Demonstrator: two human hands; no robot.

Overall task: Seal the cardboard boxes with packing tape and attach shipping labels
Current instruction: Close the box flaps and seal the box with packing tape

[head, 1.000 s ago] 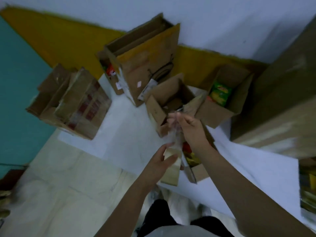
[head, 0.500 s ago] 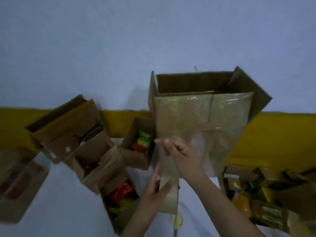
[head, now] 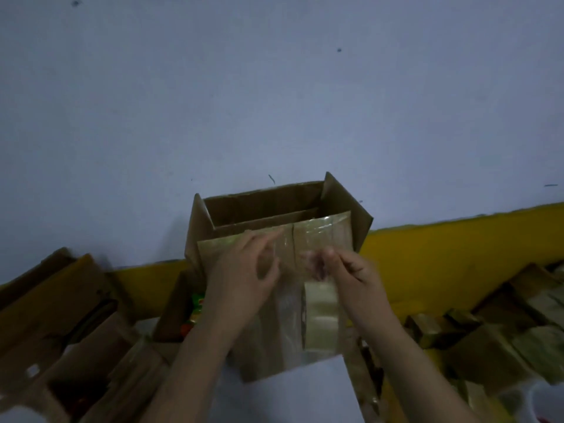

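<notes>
while right hand (head: pixel 351 277) pinches tape (head: pixel 320 319) hanging vertically, left hand (head: pixel 244 276) spread flat on upright open-topped box (head: pixel 274 215)

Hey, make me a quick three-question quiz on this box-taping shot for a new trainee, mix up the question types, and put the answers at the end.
1. True or false: the top flaps of the tall cardboard box between the hands are folded shut.
2. Multiple choice: the right hand holds A) a marker, B) a strip of clear packing tape, C) scissors.
3. Fill in: the left hand is spread flat against the box's near ____.

Key
1. False: the flaps stand open.
2. B: it pinches the strip's upper end, and the strip hangs down the near side.
3. side.
</notes>
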